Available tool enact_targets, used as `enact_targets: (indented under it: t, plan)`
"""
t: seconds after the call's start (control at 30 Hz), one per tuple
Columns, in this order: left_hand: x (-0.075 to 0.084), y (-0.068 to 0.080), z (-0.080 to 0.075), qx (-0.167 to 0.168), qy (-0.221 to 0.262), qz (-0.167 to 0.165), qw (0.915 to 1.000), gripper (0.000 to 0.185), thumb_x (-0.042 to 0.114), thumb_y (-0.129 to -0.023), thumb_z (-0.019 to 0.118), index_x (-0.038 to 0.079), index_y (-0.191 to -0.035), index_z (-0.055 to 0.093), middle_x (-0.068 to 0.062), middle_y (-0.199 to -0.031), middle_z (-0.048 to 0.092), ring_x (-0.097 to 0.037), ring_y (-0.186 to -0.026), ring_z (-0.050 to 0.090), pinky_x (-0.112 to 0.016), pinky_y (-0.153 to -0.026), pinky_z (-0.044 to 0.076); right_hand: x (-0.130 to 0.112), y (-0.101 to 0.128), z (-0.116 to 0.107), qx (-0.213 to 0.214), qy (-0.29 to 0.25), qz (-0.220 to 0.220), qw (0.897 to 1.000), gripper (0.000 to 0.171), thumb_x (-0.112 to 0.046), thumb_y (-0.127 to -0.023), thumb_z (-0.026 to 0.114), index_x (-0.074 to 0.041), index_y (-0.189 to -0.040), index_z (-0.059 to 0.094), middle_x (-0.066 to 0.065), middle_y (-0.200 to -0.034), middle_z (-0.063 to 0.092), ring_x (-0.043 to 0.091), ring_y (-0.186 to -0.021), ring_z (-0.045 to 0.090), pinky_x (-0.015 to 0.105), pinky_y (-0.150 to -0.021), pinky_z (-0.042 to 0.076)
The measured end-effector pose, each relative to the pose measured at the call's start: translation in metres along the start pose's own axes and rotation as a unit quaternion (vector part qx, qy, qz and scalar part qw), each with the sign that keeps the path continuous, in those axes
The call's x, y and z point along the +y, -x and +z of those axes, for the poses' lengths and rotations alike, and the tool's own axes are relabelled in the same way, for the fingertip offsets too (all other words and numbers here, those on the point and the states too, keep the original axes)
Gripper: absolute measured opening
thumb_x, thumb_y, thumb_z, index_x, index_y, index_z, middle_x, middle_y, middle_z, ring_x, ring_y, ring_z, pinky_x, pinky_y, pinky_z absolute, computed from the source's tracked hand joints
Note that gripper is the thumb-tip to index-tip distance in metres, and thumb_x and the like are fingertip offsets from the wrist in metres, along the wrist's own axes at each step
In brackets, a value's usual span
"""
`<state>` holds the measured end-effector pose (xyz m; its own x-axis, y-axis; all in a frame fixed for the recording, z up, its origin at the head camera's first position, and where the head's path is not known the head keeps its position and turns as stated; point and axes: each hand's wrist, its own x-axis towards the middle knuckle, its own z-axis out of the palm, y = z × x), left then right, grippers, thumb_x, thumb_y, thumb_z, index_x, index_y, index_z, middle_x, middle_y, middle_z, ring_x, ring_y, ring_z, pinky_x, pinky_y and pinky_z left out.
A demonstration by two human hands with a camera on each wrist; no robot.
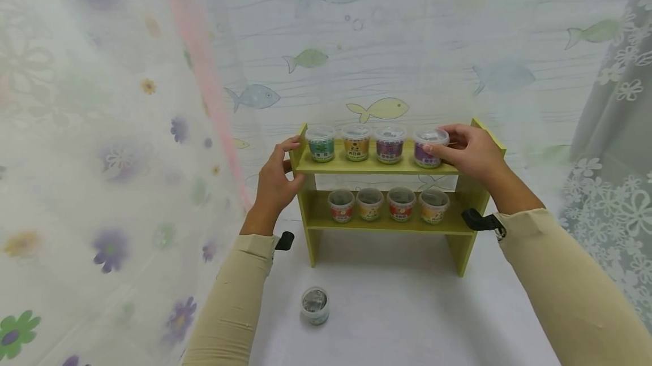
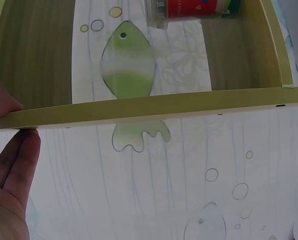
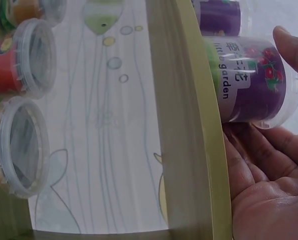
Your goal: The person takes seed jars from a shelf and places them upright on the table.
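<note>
Right hand pinches purple tub beside three tubs.

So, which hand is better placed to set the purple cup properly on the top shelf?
The right hand, most likely. It already holds the purple cup at the right end of the top shelf. The left hand grips the shelf's left side, far from that cup.

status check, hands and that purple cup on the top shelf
Right hand grips purple cup at right end of top shelf. Left hand holds rack's left edge. Three cups beside it, nothing blocking.
</note>
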<state>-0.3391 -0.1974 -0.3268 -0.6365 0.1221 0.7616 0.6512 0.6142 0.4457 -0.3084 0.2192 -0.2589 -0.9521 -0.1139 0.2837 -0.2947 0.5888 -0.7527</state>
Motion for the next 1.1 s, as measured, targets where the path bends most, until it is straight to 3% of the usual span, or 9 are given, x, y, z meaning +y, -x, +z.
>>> enact_targets:
  t: [0.23, 0.87, 1.1]
  plan:
    - [0.001, 0.000, -0.001, 0.003, -0.008, 0.010, 0.9999, 0.058, 0.000, -0.090, 0.070, 0.015, -0.142, 0.049, 0.012, -0.159, 0.046, -0.026, -0.119, 0.071, -0.037, -0.095, 0.059, 0.001, 0.004, 0.000, 0.006, -0.007, -0.014, 1.000, 0.082, -0.061, -0.090, 0.070, -0.010, -0.152, 0.049, 0.016, -0.140, 0.060, 0.033, -0.126, 0.062, 0.012, -0.074, 0.052]
    - [-0.001, 0.000, 0.001, 0.004, -0.011, 0.004, 0.9999, 0.058, 0.002, -0.091, 0.072, 0.018, -0.142, 0.049, 0.017, -0.159, 0.045, -0.025, -0.118, 0.071, -0.037, -0.095, 0.059, 0.000, 0.010, 0.005, 0.029, -0.004, -0.016, 0.999, 0.081, -0.060, -0.089, 0.072, -0.011, -0.150, 0.052, 0.014, -0.137, 0.061, 0.032, -0.123, 0.065, 0.009, -0.073, 0.052]
    - [-0.001, 0.000, 0.001, 0.005, -0.012, 0.003, 0.9999, 0.059, 0.003, -0.091, 0.072, 0.018, -0.143, 0.049, 0.018, -0.158, 0.045, -0.025, -0.117, 0.072, -0.036, -0.096, 0.059, -0.005, 0.016, 0.013, 0.043, -0.003, -0.039, 0.998, 0.072, -0.055, -0.089, 0.076, -0.010, -0.142, 0.059, 0.015, -0.130, 0.067, 0.011, -0.104, 0.070, 0.011, -0.073, 0.054]
